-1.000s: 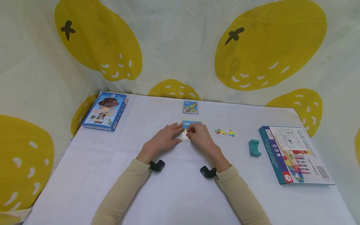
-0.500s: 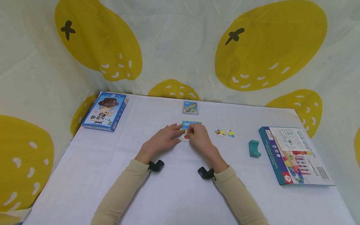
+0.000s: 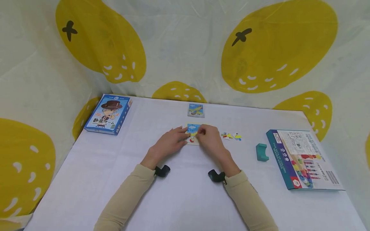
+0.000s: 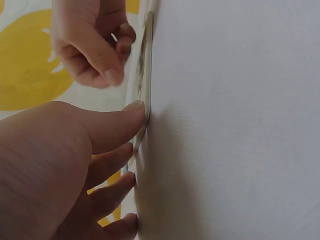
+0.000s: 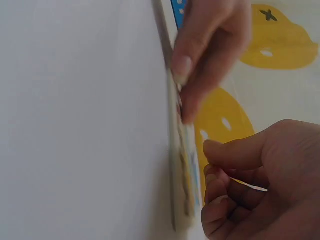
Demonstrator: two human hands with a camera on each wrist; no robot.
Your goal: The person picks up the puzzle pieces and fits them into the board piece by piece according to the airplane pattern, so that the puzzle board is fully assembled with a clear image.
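A small puzzle board (image 3: 193,128) with a blue-sky picture lies flat on the table between both hands. Red and white show on its lower part. My left hand (image 3: 172,141) rests at the board's left side, fingers extended; its thumb touches the board's edge in the left wrist view. Just over the right part of the board is my right hand (image 3: 212,138), its fingers curled toward the thumb. No piece is visible in its fingertips in the right wrist view. Several loose puzzle pieces (image 3: 231,136) lie right of the board.
Behind the board lies a small picture card (image 3: 196,110). A blue game box (image 3: 108,114) stands at the back left. On the right are a teal notched block (image 3: 261,152) and a large flat box (image 3: 306,160). A fruit-patterned cloth hangs behind the table (image 3: 185,199).
My right hand has drawn back slightly to the right from the board's middle, uncovering more of the blue picture and a red patch. My left hand has stayed nearly in place.
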